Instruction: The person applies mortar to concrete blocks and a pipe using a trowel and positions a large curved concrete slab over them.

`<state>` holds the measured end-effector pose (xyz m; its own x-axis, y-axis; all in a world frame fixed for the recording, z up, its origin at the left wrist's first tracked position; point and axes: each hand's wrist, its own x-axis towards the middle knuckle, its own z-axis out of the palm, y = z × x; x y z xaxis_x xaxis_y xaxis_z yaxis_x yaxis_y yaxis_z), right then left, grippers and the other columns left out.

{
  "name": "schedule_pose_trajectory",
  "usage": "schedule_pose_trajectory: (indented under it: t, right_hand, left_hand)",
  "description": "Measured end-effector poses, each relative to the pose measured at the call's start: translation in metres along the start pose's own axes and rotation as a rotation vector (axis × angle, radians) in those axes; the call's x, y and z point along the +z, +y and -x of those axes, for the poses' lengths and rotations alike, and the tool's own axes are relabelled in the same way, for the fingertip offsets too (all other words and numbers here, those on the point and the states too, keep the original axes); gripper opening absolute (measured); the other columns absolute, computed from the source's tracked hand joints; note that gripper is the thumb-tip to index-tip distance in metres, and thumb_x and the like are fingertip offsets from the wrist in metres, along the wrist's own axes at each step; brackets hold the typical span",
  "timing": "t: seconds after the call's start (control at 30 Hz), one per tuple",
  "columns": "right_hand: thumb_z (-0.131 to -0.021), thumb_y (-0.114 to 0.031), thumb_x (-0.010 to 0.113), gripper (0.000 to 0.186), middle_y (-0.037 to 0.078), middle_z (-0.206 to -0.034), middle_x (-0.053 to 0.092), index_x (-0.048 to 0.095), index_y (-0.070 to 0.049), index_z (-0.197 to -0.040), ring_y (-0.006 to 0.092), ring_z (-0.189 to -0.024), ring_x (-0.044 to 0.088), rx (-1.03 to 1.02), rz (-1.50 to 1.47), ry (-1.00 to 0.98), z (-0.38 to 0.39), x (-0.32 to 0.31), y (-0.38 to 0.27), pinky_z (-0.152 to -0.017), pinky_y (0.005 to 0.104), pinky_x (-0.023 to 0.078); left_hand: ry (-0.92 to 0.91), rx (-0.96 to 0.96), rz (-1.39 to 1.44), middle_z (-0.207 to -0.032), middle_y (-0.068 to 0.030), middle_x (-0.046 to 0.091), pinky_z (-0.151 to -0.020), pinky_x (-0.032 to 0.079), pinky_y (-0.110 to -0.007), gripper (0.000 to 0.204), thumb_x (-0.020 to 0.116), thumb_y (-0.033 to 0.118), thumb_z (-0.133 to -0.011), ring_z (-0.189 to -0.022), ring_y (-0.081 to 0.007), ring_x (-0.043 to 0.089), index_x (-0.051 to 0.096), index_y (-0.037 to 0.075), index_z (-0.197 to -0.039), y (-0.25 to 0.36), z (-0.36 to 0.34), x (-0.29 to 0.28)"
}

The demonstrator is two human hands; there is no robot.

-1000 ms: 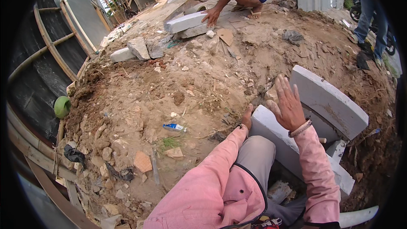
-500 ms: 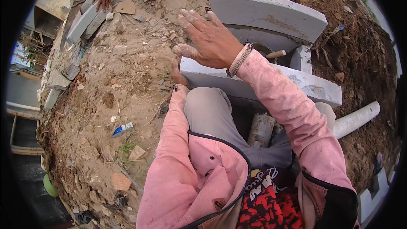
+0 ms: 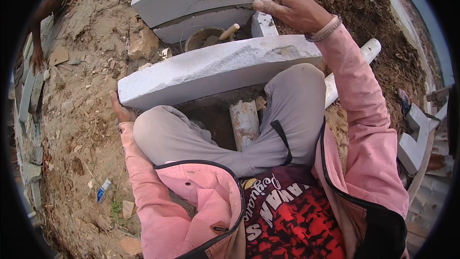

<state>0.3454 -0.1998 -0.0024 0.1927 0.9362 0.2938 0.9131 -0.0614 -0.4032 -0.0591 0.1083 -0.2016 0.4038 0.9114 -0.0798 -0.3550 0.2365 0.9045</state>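
A long white lightweight concrete block (image 3: pixel 211 72) lies crosswise in front of my knees, its top rough and scuffed. My left hand (image 3: pixel 123 110) rests against the block's left end, with fingers extended along that face and the rest partly hidden. Over the block's right end, my right hand (image 3: pixel 299 9) is raised with thumb and fingers stretched apart, holding nothing. Just beyond the block, a bucket (image 3: pixel 191 43) sits with a wooden-handled tool (image 3: pixel 229 31) in it; the tool's working end is hard to make out.
Another white block wall (image 3: pixel 201 0) stands farther off, with a short cross block (image 3: pixel 263 25) at its right. White pipes (image 3: pixel 245 124) lie between my legs and at the right. Another person's hand (image 3: pixel 37 61) touches blocks at the far left. Rubble covers the soil.
The view has turned right, so the block appears farther left. My right hand has gone from near its left end to above its right end. My left hand stays at the left end.
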Motion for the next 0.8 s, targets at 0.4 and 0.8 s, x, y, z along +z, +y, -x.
schedule_pose_trajectory:
  t: [0.4, 0.8]
  right_hand:
    - [-0.088, -0.019, 0.058, 0.032, 0.012, -0.106, 0.059, 0.052, -0.003, -0.116, 0.023, -0.1, 0.058, 0.712, -1.106, 0.609, 0.167, 0.076, 0.152, -0.092, 0.035, 0.047]
    - [-0.097, -0.039, 0.047, 0.05, 0.013, -0.13, 0.052, 0.044, -0.006, -0.134, 0.0206, -0.123, 0.046, 0.728, -0.934, 0.424, 0.171, 0.045, 0.137, -0.105, 0.0343, 0.032]
  left_hand:
    - [0.024, 0.202, -0.24, -0.11, -0.0125, 0.06, -0.09, 0.045, -0.036, 0.038, 0.053, 0.027, -0.095, -0.1, -0.0228, 0.058, 0.053, -0.001, -0.121, -0.004, 0.003, 0.028]
    - [-0.019, -0.066, -0.421, -0.118, -0.0165, 0.058, -0.099, 0.042, -0.04, 0.038, 0.043, 0.025, -0.098, -0.113, -0.028, 0.054, 0.047, 0.0, -0.126, 0.021, 0.017, 0.043]
